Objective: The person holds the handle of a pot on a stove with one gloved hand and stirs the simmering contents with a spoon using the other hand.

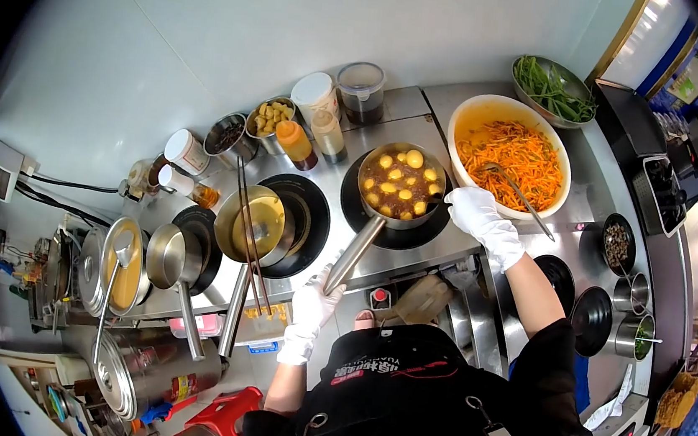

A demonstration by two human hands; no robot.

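Observation:
My left hand [318, 299], in a white glove, is wrapped round the long metal handle of a pan [397, 216] on a black round hob. Yellow egg-like pieces lie in the pan's brown sauce. My gloved right hand [471, 210] is at the pan's right rim, beside a white bowl [564, 188] of orange shreds with a metal spoon [519, 192] in it. Its fingertips meet a small dark part at the rim, and their grip is unclear. Left of the pan, a second pan [228, 232] of yellowish liquid has long chopsticks [248, 233] across it.
Sauce bottles [296, 143], tubs and metal cups line the wall. A bowl of green vegetables [553, 90] is at the back right. Black dishes [591, 320] and small cups are on the right counter. More pans [167, 255] and a large pot [149, 371] are at the left.

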